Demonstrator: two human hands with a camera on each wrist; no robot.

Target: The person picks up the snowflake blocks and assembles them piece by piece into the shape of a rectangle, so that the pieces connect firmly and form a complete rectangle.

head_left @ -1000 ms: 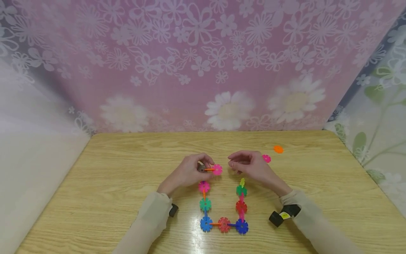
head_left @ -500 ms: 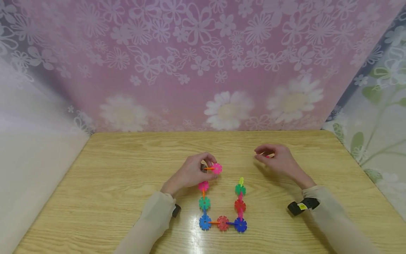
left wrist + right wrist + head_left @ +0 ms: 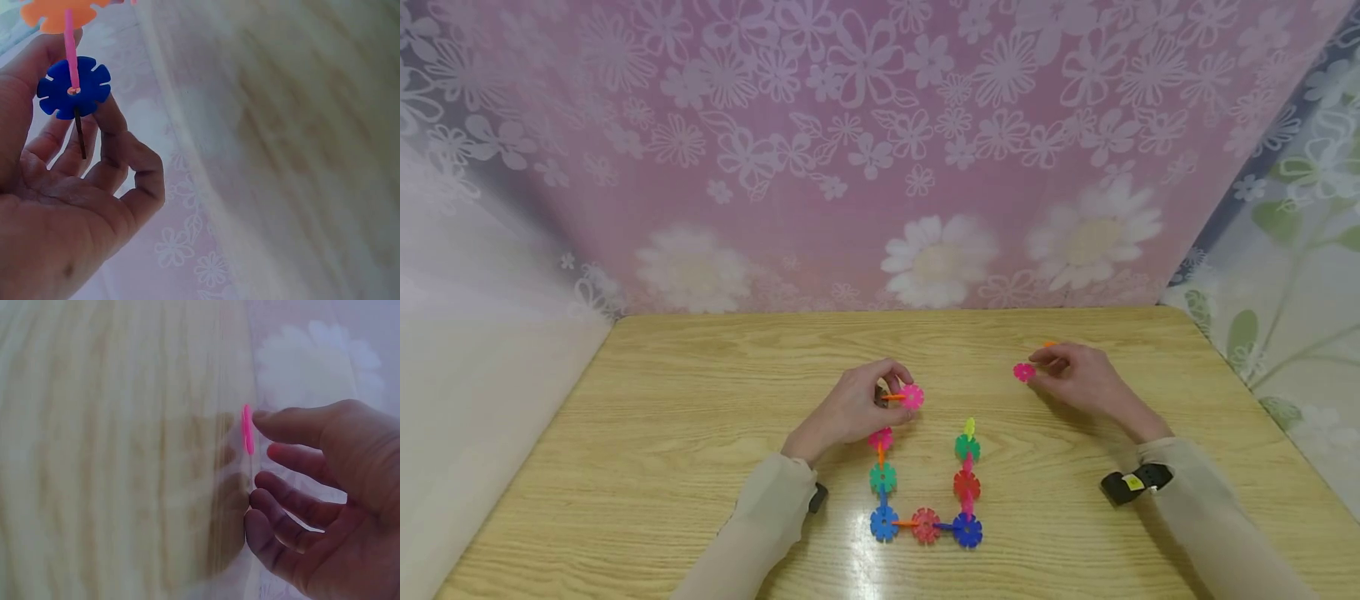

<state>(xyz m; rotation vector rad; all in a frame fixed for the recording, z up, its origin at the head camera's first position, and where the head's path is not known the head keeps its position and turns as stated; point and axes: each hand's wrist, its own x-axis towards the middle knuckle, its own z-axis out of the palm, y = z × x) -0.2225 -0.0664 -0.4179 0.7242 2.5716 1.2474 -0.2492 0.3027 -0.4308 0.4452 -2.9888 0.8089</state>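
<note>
A chain of interlocking plastic flower discs forms a U on the table, with a blue disc (image 3: 883,523) and a dark blue disc (image 3: 967,530) at its lower corners. At its upper left, my left hand (image 3: 848,408) holds the chain, fingers around a grey disc; a pink end disc (image 3: 912,396) sticks out. The left wrist view shows a blue disc (image 3: 94,81) between my thumb and fingers. My right hand (image 3: 1078,381) is at a loose pink disc (image 3: 1023,372). Its thumb touches the disc, and the fingers are loosely bent.
Behind my right hand an orange disc (image 3: 1049,343) shows in part. A yellow disc (image 3: 970,428) tops the chain's right side. A floral curtain (image 3: 820,167) hangs along the far edge of the wooden table (image 3: 700,358).
My right hand has moved right, away from above the chain, to the loose pink disc, and now partly covers the orange one. My left hand keeps its hold on the chain.
</note>
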